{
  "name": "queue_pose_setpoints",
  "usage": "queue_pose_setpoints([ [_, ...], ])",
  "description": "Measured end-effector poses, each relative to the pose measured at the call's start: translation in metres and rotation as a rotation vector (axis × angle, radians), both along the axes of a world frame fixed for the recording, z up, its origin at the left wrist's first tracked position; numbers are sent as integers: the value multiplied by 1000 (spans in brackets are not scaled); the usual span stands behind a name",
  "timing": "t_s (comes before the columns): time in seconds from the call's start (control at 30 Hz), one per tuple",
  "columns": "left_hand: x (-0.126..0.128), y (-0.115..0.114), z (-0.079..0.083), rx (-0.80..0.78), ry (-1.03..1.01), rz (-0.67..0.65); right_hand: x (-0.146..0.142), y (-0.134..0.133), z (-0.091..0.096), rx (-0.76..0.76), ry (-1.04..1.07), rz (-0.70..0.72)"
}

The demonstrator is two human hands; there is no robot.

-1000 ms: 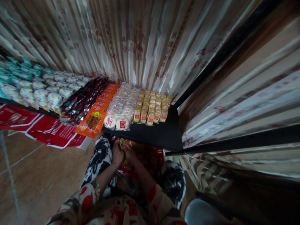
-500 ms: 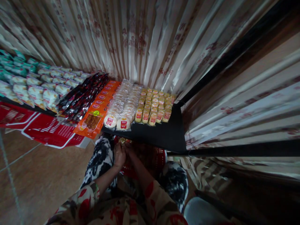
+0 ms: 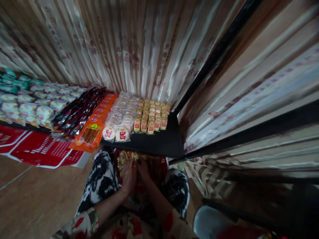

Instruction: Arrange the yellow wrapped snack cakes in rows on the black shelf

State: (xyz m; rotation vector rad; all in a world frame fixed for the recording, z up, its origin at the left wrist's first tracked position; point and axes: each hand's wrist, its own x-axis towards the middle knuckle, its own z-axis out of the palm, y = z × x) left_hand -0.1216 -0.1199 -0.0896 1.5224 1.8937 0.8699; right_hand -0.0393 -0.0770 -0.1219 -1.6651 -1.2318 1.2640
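Observation:
Between my knees stands a red basket [image 3: 163,166] with small gold-wrapped snacks [image 3: 123,157] in it. My left hand [image 3: 129,174] reaches into it, fingers pressed together and curled down at the snacks. Right beside it is my right hand [image 3: 142,171], also closed, its fingertips mostly hidden in shadow. Just beyond the basket, on a black shelf [image 3: 159,144], yellow-wrapped small cakes [image 3: 151,126] stand in rows. To their left lie round white crackers in clear wrappers [image 3: 122,133].
Farther left on the shelf are an orange snack packet strip [image 3: 91,127], dark shiny packets [image 3: 79,111] and white packets [image 3: 45,114]. Red printed bags or panels [image 3: 50,151] hang below. Behind is a pleated curtain [image 3: 129,43]; a white stool-like object [image 3: 211,220] is at lower right.
My view has turned a little to the right, so the shelf sits farther left. More gold-wrapped snacks show around my hands, which have moved slightly apart at the fingertips.

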Motion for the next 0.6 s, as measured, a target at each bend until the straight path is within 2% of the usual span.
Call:
queue_pose_setpoints([
  [0.17,13,-7,13,85,-40,-87,22,-12,31,65,-116,-33],
  [0.27,16,-9,26,119,-40,-133,38,-21,53,131,-110,10],
  [0.33,18,-9,35,127,-32,-130,48,-26,68,161,-40,65],
  [0.47,28,-3,50,42,-89,-108,65,-22,92,187,196,122],
  [0.6,43,17,66,50,-174,-140,77,-5,103,224,316,27],
])
